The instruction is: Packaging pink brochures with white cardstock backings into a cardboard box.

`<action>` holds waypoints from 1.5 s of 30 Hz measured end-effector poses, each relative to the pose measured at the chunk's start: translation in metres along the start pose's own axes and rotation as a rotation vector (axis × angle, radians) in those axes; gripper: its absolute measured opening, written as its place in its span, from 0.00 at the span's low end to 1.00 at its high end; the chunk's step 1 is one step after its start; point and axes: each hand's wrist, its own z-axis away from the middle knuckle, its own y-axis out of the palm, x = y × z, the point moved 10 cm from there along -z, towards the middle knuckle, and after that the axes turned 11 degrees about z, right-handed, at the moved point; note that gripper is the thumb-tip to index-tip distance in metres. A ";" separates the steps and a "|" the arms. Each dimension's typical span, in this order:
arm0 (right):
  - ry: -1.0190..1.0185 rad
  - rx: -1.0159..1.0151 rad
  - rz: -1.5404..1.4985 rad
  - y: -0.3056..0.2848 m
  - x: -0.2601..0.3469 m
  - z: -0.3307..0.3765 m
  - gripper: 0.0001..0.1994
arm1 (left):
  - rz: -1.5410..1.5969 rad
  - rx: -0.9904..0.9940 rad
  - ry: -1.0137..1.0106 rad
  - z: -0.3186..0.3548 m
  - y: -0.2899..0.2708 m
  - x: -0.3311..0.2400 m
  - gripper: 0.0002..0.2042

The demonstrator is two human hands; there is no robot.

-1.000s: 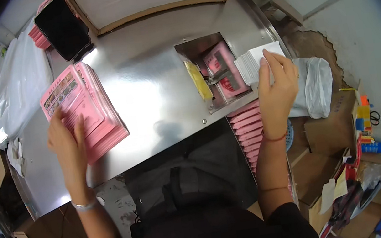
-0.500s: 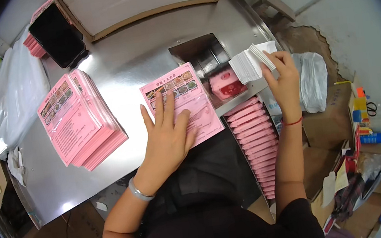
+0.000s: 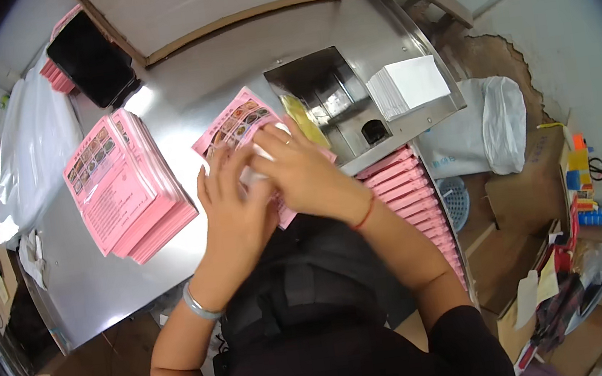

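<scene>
A pink printed packet (image 3: pixel 235 125) with small food pictures lies tilted on the steel table in front of me, partly covered by both hands. My left hand (image 3: pixel 236 200) is bent over its lower left part, fingers curled and closing on it. My right hand (image 3: pixel 311 175) reaches in from the right, its bent fingers over the packet's middle. A bit of white paper shows by the right fingers; how the fingertips hold it is hidden. Left of my hands stands a tall stack of the same pink packets (image 3: pixel 116 201). A stack of white folded paper (image 3: pixel 413 86) lies at the table's right.
A recess (image 3: pixel 321 82) in the steel table (image 3: pixel 103 305) holds a yellow piece (image 3: pixel 305 120). Pink packs (image 3: pixel 410 204) fill a row below the table's right edge. A black phone (image 3: pixel 92 59), clear plastic bags (image 3: pixel 37 147) and a large box (image 3: pixel 235 33) stand around the back.
My right hand has moved left from the white paper stack, carrying some white sheets to the packet. The packet has turned and shifted left. The red-and-pink item in the recess no longer shows.
</scene>
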 end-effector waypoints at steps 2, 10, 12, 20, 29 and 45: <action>0.050 -0.163 -0.173 -0.023 -0.040 0.021 0.12 | -0.155 0.153 0.104 -0.001 0.017 -0.014 0.20; 0.434 -0.172 0.580 -0.078 -0.118 0.040 0.12 | -0.323 0.247 0.001 -0.067 0.023 0.009 0.33; 0.438 -0.155 0.537 -0.082 -0.123 0.046 0.13 | -0.338 0.217 -0.077 -0.058 0.008 0.016 0.33; 0.334 -0.311 0.328 -0.124 -0.128 0.055 0.23 | -0.252 0.110 -0.087 0.005 -0.001 0.005 0.25; 0.291 -0.408 0.233 -0.133 -0.080 0.051 0.25 | -0.068 0.020 -0.149 -0.010 0.020 -0.027 0.17; 0.085 0.222 0.008 -0.023 -0.028 0.022 0.20 | 0.487 -0.233 -0.213 -0.025 -0.007 0.001 0.27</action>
